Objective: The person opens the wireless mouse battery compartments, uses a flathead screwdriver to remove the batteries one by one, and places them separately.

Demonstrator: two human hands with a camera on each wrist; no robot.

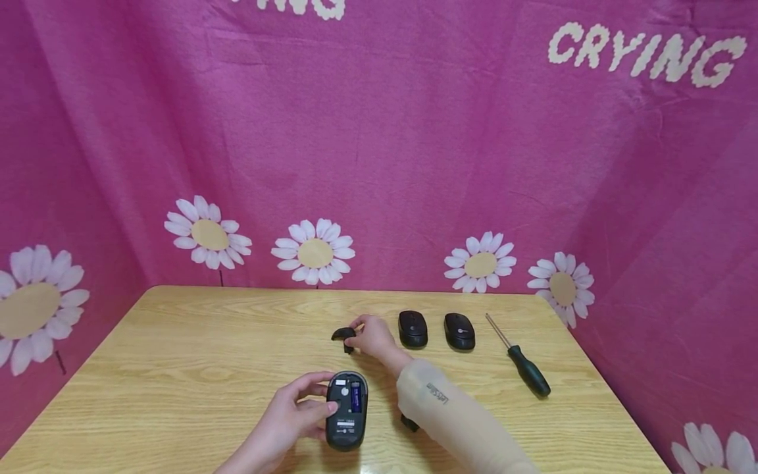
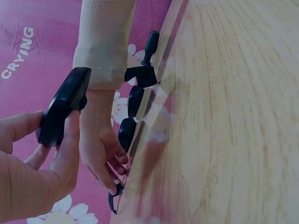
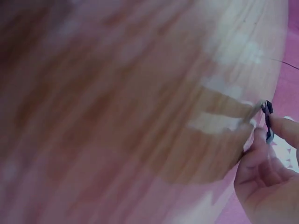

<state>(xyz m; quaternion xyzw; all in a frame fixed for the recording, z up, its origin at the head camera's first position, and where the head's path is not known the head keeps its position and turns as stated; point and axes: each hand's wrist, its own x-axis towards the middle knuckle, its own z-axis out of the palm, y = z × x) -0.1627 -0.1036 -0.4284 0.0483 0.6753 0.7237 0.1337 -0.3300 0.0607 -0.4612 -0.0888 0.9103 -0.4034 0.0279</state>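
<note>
My left hand [image 1: 294, 409] grips a black computer mouse [image 1: 345, 426] along its sides, underside turned up. Its battery compartment is uncovered, and a blue battery [image 1: 356, 397] lies inside. In the left wrist view the mouse [image 2: 63, 105] is held clear of the table between thumb and fingers. Farther back, my right hand [image 1: 374, 337] pinches a small curved black cover [image 1: 342, 334] between thumb and finger. That cover [image 3: 267, 116] appears edge-on in the right wrist view, with fingertips at both sides.
Two more black mice, one [image 1: 412, 329] beside the other [image 1: 459, 331], stand right of my right hand. A screwdriver [image 1: 529, 370] with a dark green handle lies farther right. Under my right sleeve a dark object [image 1: 409, 423] is mostly hidden. Pink curtain [image 1: 379, 164] hangs behind the wooden table [image 1: 195, 368].
</note>
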